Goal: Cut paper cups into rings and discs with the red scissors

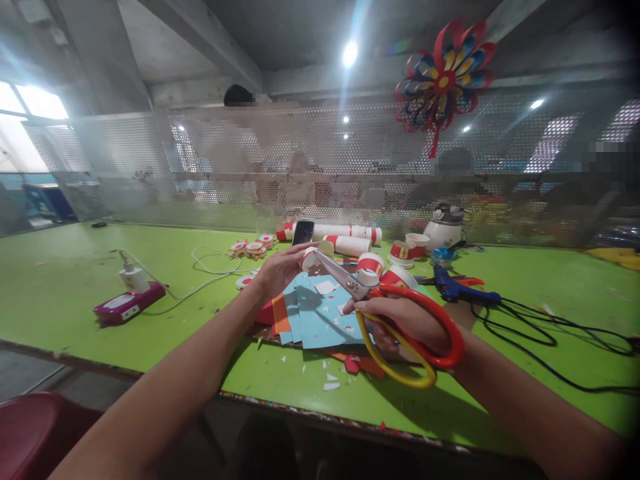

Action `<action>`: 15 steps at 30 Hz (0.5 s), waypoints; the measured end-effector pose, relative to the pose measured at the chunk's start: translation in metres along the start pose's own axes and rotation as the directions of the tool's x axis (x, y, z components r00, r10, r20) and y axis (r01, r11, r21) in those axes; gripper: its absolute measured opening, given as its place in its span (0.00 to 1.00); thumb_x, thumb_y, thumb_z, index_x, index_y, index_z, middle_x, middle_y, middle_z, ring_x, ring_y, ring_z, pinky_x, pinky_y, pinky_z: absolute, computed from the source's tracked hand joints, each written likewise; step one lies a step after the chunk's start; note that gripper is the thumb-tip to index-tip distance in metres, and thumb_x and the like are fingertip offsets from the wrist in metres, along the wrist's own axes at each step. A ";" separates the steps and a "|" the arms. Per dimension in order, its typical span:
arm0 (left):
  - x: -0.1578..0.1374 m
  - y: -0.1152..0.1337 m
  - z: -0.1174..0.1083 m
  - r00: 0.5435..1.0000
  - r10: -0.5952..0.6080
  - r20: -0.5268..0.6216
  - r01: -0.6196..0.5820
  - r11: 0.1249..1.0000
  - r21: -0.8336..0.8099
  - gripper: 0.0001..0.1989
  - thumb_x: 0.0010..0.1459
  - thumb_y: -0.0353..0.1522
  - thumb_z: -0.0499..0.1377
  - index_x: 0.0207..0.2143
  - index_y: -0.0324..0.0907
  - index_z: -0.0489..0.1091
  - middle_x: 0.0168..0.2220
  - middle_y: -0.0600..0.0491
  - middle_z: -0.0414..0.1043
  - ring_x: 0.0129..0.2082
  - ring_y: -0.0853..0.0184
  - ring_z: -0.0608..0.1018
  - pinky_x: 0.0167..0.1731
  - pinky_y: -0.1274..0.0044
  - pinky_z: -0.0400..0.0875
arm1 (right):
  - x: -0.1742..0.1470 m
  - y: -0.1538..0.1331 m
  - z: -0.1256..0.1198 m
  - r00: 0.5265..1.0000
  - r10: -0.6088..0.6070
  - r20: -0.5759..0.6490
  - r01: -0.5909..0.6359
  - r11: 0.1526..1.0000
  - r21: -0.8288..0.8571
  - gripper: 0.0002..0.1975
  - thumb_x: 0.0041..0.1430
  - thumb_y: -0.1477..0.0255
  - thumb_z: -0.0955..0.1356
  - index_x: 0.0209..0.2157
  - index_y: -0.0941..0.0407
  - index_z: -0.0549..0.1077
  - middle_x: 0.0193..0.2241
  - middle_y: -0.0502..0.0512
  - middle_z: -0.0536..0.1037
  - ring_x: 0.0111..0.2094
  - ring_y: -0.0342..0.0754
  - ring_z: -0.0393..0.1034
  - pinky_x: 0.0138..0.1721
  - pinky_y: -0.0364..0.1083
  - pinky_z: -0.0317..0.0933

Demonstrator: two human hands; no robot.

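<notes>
My right hand (400,323) is closed around a large pair of scissors (357,287) with one red and one yellow handle loop. Its blades point up and left, their tips touching or very near a small red-and-white paper cup (309,259). That cup is pinched in the fingers of my left hand (280,270), and part of it is hidden by them. Beneath both hands lie light blue paper sheets (313,320) strewn with white and red scraps. Two cut red-and-white cups (371,265) sit just beyond the scissors.
Stacked paper cups (350,245), a phone (303,233) and flower-like paper pieces (255,248) lie farther back. A blue glue gun (463,290) with black cable is at right. A purple power strip (129,303) with a white charger is at left. A perforated metal screen (320,167) stands behind.
</notes>
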State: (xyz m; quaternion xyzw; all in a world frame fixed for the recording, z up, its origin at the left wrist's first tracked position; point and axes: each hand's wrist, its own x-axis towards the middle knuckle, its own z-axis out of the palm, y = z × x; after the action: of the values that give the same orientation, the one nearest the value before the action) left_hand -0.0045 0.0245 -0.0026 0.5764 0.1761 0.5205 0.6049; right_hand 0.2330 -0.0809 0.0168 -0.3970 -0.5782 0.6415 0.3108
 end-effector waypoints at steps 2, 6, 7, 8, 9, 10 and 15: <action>0.000 0.000 0.000 1.000 0.001 0.000 -0.001 1.000 0.007 0.18 0.53 0.30 0.61 0.47 0.35 0.75 0.46 0.39 0.75 0.43 0.57 0.76 0.44 0.68 0.65 | 0.000 0.000 0.002 1.000 0.011 -0.017 -0.012 1.000 -0.004 0.09 0.55 0.68 0.66 0.35 0.58 0.73 0.10 0.41 0.62 0.10 0.37 0.52 0.11 0.38 0.46; 0.000 0.000 0.000 1.000 0.005 0.007 -0.005 1.000 0.025 0.18 0.53 0.30 0.61 0.47 0.36 0.75 0.46 0.40 0.76 0.43 0.58 0.76 0.44 0.68 0.65 | -0.002 0.000 0.004 1.000 0.018 -0.009 -0.018 1.000 0.017 0.09 0.57 0.68 0.66 0.34 0.59 0.73 0.11 0.41 0.61 0.10 0.36 0.51 0.11 0.37 0.47; 0.000 0.000 -0.001 1.000 0.005 0.013 -0.005 1.000 0.031 0.18 0.53 0.30 0.61 0.48 0.36 0.75 0.46 0.40 0.76 0.43 0.58 0.77 0.44 0.68 0.65 | -0.002 0.000 0.004 1.000 0.012 -0.007 -0.012 1.000 0.018 0.09 0.57 0.67 0.65 0.34 0.59 0.73 0.11 0.41 0.61 0.10 0.36 0.51 0.11 0.37 0.47; -0.001 0.000 -0.001 1.000 0.006 0.019 -0.007 0.999 0.042 0.18 0.53 0.30 0.61 0.48 0.37 0.75 0.46 0.41 0.76 0.43 0.58 0.76 0.45 0.68 0.65 | -0.002 0.000 0.003 1.000 0.008 -0.005 -0.007 1.000 0.016 0.09 0.58 0.67 0.65 0.34 0.59 0.73 0.11 0.41 0.61 0.10 0.36 0.50 0.12 0.37 0.47; -0.001 0.000 -0.002 1.000 0.011 0.023 -0.012 0.998 0.057 0.18 0.53 0.30 0.62 0.48 0.37 0.75 0.46 0.41 0.76 0.43 0.57 0.76 0.46 0.68 0.65 | -0.002 0.000 0.002 1.000 0.005 0.000 -0.005 1.000 0.012 0.10 0.58 0.66 0.66 0.33 0.58 0.73 0.11 0.41 0.61 0.10 0.36 0.51 0.12 0.37 0.48; -0.001 0.000 -0.003 1.000 0.018 0.023 -0.019 0.997 0.074 0.18 0.53 0.30 0.62 0.48 0.37 0.75 0.46 0.41 0.76 0.44 0.58 0.76 0.46 0.68 0.64 | -0.002 0.001 0.000 1.000 0.005 0.008 -0.005 1.000 0.004 0.11 0.58 0.65 0.66 0.34 0.58 0.73 0.11 0.42 0.62 0.11 0.36 0.52 0.13 0.38 0.49; -0.001 0.001 -0.006 1.000 0.012 -0.004 -0.011 0.991 0.131 0.18 0.52 0.30 0.63 0.47 0.38 0.75 0.46 0.42 0.76 0.44 0.58 0.76 0.46 0.68 0.64 | 0.002 0.004 -0.007 0.996 0.027 0.084 -0.023 0.999 -0.049 0.15 0.58 0.60 0.66 0.38 0.59 0.73 0.13 0.45 0.68 0.16 0.41 0.62 0.18 0.40 0.57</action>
State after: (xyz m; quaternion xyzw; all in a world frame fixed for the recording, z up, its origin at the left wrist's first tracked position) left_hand -0.0101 0.0266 -0.0032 0.6147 0.2082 0.5127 0.5621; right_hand 0.2380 -0.0763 0.0126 -0.3839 -0.6011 0.6475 0.2685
